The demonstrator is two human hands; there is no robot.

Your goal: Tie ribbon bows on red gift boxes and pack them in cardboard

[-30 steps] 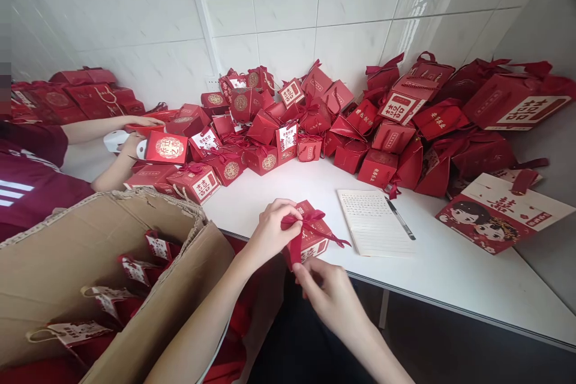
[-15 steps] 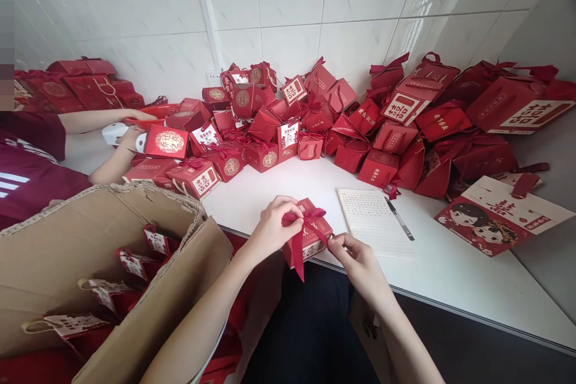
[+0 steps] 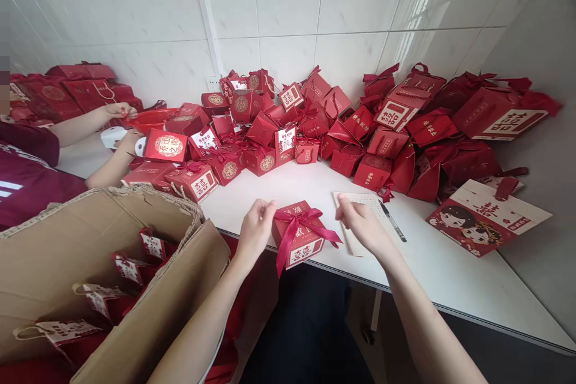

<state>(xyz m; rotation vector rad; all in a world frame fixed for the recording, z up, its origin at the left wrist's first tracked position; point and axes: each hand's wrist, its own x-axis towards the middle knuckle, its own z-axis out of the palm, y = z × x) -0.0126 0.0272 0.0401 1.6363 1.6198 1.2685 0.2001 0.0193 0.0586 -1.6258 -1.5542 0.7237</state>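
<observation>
A small red gift box [image 3: 300, 244] with a red ribbon bow [image 3: 297, 216] sits at the near edge of the white table [image 3: 450, 276]. My left hand [image 3: 255, 229] is curled against the box's left side, fingertips by the bow. My right hand [image 3: 361, 223] hovers to the right of the box, above an open notebook [image 3: 355, 247], loosely spread and holding nothing. It is clear of the ribbon's tails, one of which hangs over the table edge.
A heap of red gift boxes and bags [image 3: 342, 126] lines the tiled wall. A pen [image 3: 393, 221] lies by the notebook, a printed flat bag [image 3: 483, 216] to the right. A cardboard carton [image 3: 103, 276] of tags stands at my left. Another person's hands [image 3: 117, 113] work at far left.
My right hand let go of the ribbon tail and moved up and right over the notebook. My left hand slid from the bow to the box's left side. The bow now lies tied.
</observation>
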